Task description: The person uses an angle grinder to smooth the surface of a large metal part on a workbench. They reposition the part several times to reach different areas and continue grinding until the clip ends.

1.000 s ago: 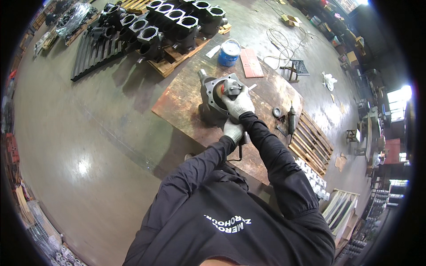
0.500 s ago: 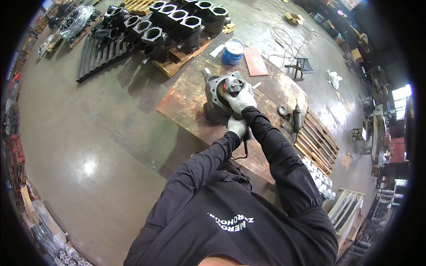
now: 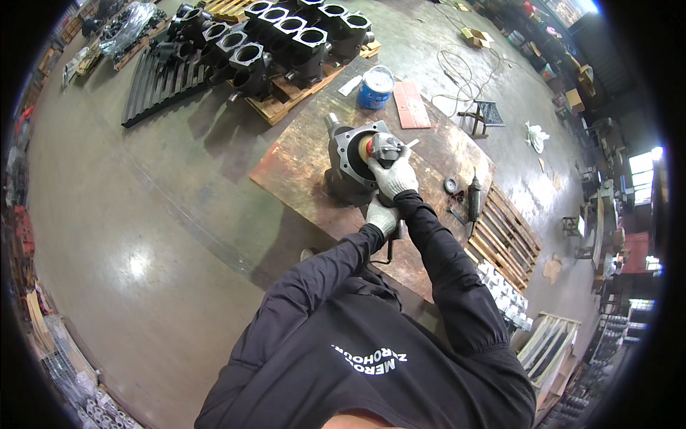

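An angle grinder (image 3: 386, 146) is held in both my gloved hands, its head by the flanged top of a dark metal housing (image 3: 342, 169). My right hand (image 3: 395, 176) wraps round the grinder just behind its head. Lower down, my left hand (image 3: 382, 217) is closed round the rear of its body, and the cord hangs below. The round disc, tan and red, is at the housing's bore; whether it touches the metal I cannot tell. The housing stands on a worn worktable (image 3: 300, 161).
A blue can (image 3: 376, 89) and a reddish flat board (image 3: 411, 105) are at the table's far side. To the right lie a second power tool (image 3: 474, 198) and a loose disc (image 3: 450, 186). Pallets of black castings (image 3: 291, 43) stand beyond, and a slatted wooden pallet (image 3: 506, 232) is beside the table.
The grinder head and my right hand have shifted slightly right and back from the bore, so more of the disc shows. Both hands have kept their hold.
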The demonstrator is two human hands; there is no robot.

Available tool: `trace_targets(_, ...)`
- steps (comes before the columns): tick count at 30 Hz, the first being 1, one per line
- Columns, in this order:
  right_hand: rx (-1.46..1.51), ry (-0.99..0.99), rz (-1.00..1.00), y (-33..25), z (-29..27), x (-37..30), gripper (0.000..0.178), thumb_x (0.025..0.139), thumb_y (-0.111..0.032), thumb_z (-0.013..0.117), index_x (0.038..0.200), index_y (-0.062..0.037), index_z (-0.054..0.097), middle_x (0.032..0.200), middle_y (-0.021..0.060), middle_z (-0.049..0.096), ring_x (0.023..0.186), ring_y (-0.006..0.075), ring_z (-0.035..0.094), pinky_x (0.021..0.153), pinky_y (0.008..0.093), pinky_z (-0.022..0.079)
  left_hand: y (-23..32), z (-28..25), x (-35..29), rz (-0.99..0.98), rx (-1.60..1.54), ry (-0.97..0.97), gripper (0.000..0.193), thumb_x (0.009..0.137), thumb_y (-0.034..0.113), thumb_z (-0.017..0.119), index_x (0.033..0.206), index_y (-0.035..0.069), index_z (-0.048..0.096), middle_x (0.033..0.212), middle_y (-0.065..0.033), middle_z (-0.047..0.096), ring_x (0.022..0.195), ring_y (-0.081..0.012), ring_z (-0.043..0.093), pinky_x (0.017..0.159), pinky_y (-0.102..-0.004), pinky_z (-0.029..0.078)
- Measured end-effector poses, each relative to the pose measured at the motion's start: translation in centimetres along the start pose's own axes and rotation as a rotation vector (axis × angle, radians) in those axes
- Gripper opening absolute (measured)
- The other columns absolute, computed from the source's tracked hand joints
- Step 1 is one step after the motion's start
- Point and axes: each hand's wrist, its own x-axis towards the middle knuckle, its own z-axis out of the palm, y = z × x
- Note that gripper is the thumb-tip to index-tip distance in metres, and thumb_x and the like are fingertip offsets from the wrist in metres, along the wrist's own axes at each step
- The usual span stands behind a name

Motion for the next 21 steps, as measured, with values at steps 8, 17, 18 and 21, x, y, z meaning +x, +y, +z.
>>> trace_targets(8,-0.006,-0.027,-0.008,1.1,-0.3,-1.0,0.103,0.079,-0.057,0.076,0.149,-0.0001,0.026,0.117,0.0311,0.068,0.108,0.0455,0.069,0.093,0.0474,0.054,-0.6,1.2,-1.4,-0.061,-0.100,0.014,0.052,0.080,0.010,0.081,0.124,-0.001,0.055,0.115,-0.0118,0.070,0.103,-0.0213,0.067,0.090,-0.0341,0.054)
trace_targets(17,-0.014,-0.003,-0.079,1.7,-0.3,-2.5,0.105,0.080,-0.055,0.076,0.151,0.0002,0.022,0.118,0.0319,0.067,0.108,0.0459,0.068,0.093,0.0478,0.053,-0.8,1.4,-3.7,-0.056,-0.053,0.032,0.064,0.075,0.017,0.086,0.122,-0.005,0.049,0.112,-0.0170,0.070,0.102,-0.0243,0.069,0.089,-0.0346,0.055)
trace_targets(18,-0.044,-0.016,-0.065,1.6,-0.1,-2.7,0.107,0.080,-0.055,0.077,0.152,0.0003,0.021,0.118,0.0319,0.066,0.108,0.0459,0.068,0.093,0.0478,0.053,-0.9,1.3,-4.0,-0.071,-0.153,0.032,0.064,0.075,0.017,0.086,0.122,-0.005,0.049,0.112,-0.0172,0.070,0.103,-0.0246,0.069,0.090,-0.0348,0.054)
trace_targets(21,-0.033,-0.020,-0.094,1.0,0.7,-3.5,0.110,0.079,-0.055,0.077,0.154,0.0005,0.018,0.118,0.0316,0.067,0.108,0.0464,0.068,0.094,0.0473,0.053,-1.2,0.5,-4.5,-0.055,0.035,0.091,0.064,0.077,0.015,0.084,0.125,-0.005,0.047,0.115,-0.0163,0.069,0.107,-0.0254,0.068,0.093,-0.0354,0.054)
